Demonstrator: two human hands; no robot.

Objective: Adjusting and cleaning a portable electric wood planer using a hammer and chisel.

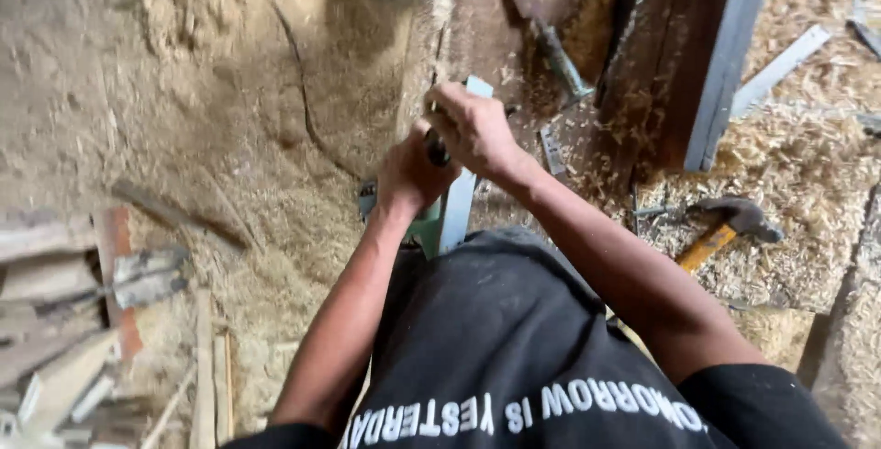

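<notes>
My left hand (410,172) and my right hand (471,128) are both wrapped around a dark tool handle (437,148), held close together in front of my body. Under my hands a pale blue-grey strip of wood (457,206) stands nearly upright, with a green part (424,229) beside it. Much of the tool is hidden by my fingers, so its kind is unclear. My black shirt (496,339) fills the lower middle of the head view.
A claw hammer (725,224) with an orange handle lies on wood shavings at the right. A chisel-like tool (549,40) rests on a dark board above. Grey-painted planks (730,54) lean at the upper right. Scrap wood pieces (64,320) are piled at the left.
</notes>
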